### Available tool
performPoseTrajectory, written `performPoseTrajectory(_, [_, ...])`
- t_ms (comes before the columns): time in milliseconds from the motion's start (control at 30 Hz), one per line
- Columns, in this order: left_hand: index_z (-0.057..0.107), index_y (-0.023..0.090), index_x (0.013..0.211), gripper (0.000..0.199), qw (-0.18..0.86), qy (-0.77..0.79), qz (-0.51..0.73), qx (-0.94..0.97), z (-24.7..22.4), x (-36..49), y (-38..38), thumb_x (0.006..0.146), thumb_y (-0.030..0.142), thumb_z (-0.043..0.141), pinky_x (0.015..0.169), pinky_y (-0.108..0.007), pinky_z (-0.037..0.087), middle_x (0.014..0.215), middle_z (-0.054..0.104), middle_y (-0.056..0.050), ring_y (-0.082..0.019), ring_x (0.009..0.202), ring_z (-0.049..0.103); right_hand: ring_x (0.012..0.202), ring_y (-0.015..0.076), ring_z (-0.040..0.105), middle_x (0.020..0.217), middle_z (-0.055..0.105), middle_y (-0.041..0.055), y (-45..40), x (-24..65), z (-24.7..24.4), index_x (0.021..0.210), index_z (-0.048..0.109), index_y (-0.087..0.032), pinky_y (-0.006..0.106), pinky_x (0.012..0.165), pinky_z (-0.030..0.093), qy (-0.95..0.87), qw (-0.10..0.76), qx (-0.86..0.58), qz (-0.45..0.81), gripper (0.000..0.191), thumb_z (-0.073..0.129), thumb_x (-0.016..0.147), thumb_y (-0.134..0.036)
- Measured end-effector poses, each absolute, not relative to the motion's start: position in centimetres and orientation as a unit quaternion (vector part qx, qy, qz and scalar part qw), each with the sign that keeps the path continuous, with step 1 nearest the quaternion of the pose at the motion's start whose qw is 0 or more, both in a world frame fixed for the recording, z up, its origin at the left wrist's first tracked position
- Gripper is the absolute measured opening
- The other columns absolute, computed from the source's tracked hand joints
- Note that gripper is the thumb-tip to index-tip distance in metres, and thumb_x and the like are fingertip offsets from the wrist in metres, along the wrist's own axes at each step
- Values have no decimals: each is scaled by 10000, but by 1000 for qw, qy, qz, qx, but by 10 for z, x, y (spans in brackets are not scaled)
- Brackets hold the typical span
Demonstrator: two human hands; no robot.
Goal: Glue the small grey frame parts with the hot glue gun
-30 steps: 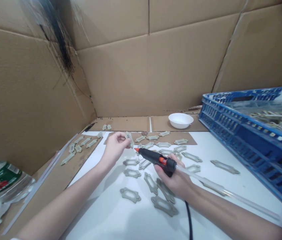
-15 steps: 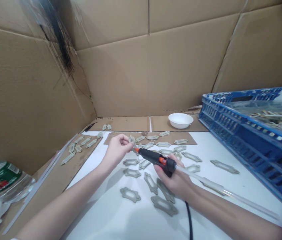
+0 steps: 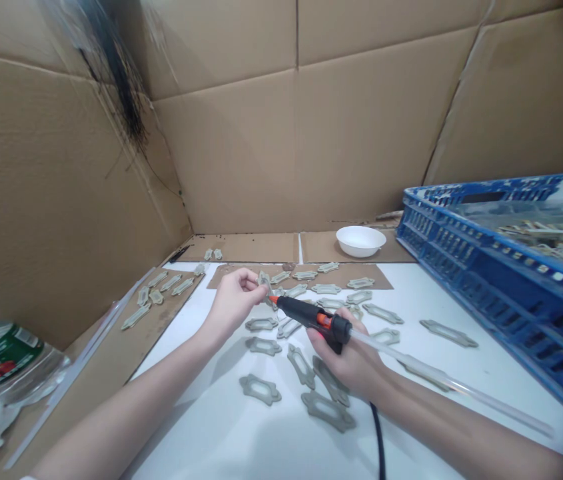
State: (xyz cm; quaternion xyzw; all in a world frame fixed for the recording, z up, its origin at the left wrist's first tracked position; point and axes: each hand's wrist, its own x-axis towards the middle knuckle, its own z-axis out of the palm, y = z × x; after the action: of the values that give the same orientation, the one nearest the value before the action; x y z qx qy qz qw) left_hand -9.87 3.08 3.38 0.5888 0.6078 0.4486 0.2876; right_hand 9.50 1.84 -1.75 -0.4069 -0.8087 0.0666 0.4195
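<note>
Glue gun (image 3: pixel 306 317) in right hand (image 3: pixel 346 363), nozzle (image 3: pixel 273 299) beside frame (image 3: pixel 264 280) in left hand (image 3: pixel 234 300).

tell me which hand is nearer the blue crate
The right hand is nearer, left of the blue crate and holding a glue gun; the left hand is farther left.

Tan corrugated cardboard sheets (image 3: pixel 301 147) w/ creased seams line the back & left walls, meeting in a corner above a flat white tabletop (image 3: pixel 441 293) w/ brown cardboard strips (image 3: pixel 241 248) at its far edge.
</note>
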Motion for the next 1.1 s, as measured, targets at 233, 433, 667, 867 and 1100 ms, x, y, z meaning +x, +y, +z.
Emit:
performPoseTrajectory(233, [514, 161, 654, 106, 281, 604, 454, 591, 34, -99, 30, 622, 242, 574, 542, -220, 385, 594, 585, 3, -123, 558, 546, 522, 152, 451, 496, 481, -9, 19, 95, -20, 528, 451, -213, 285, 571, 372, -813, 417, -403, 57, 309, 404, 806, -339])
performPoseTrajectory(433, [507, 162, 647, 106, 280, 606, 456, 588, 36, -97, 30, 619, 237, 577, 542, -217, 385, 590, 583, 7, -119, 552, 541, 509, 147, 450, 493, 478, -10, 19, 94, -20, 519, 446, -212, 281, 563, 370, -811, 420, -405, 52, 316, 408, 804, -345])
performPoseTrajectory(667, [506, 163, 647, 92, 240, 615, 471, 586, 39, -101, 30, 630, 225, 572, 538, -208, 377, 577, 563, 19, -105, 545, 522, 477, 139, 445, 465, 461, -19, 21, 93, -19, 520, 468, -212, 280, 569, 377, -805, 413, -424, 46, 341, 397, 816, -365])
performPoseTrajectory(867, [513, 162, 673, 90, 249, 607, 469, 591, 40, -103, 31, 650, 233, 564, 547, -210, 385, 599, 578, 7, -110, 563, 536, 572, 167, 509, 525, 514, 3, 23, 95, -24, 557, 520, -211, 277, 584, 400, -781, 433, -446, 54, 347, 397, 821, -400])
performPoseTrajectory(1100, [546, 152, 683, 107, 270, 589, 484, 588, 41, -104, 32, 648, 248, 577, 581, -221, 415, 603, 596, -2, -114, 574, 552, 575, 177, 525, 572, 556, 23, 28, 97, -30, 641, 585, -184, 264, 508, 396, -724, 434, -514, 152, 376, 404, 794, -476])
